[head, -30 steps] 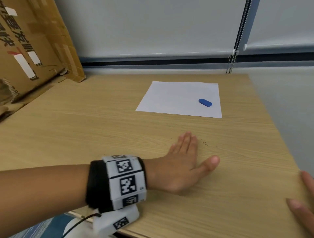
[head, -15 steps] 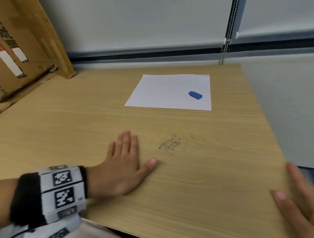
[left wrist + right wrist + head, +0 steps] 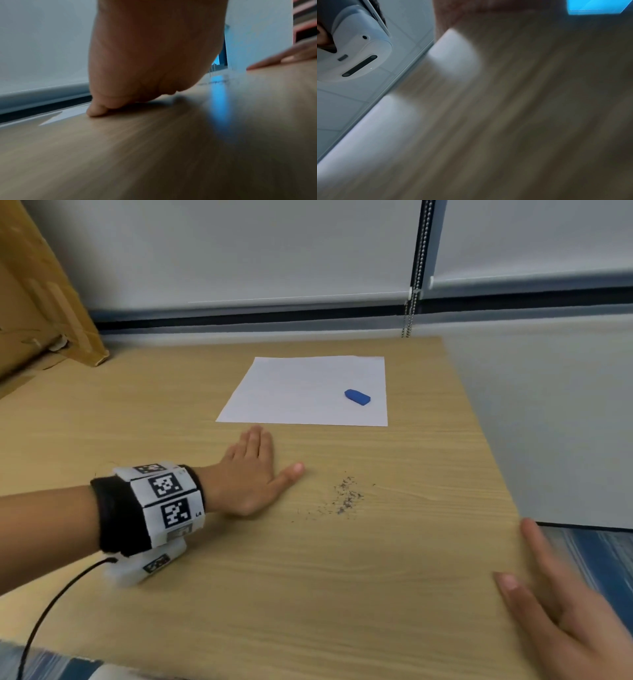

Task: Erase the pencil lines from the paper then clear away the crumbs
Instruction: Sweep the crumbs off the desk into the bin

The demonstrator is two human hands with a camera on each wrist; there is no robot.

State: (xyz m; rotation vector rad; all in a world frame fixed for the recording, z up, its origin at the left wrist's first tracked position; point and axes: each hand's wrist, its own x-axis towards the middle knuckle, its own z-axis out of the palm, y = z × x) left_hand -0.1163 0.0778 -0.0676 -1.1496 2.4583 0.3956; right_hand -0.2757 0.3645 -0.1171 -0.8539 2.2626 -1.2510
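A white sheet of paper [image 3: 305,390] lies at the far middle of the wooden table [image 3: 342,594], with a blue eraser [image 3: 357,397] on its right part. A small heap of dark eraser crumbs [image 3: 344,498] sits on the bare wood in front of the paper. My left hand [image 3: 253,470] lies flat on the table with straight fingers, just left of the crumbs and below the paper's near edge. My right hand [image 3: 565,604] rests open at the table's right edge, fingers pointing up-left. The left wrist view shows my left hand [image 3: 154,60] from behind, pressed on the wood.
A brown cardboard box [image 3: 41,302] leans at the far left corner. A grey wall with roller blinds and a bead chain [image 3: 412,268] stands behind the table. The table's right edge drops to grey floor [image 3: 548,422]. The right wrist view is blurred wood.
My left hand drew back left off the crumbs, uncovering the heap, then slid forward toward the paper's near edge. My right hand has come further onto the table's right edge.
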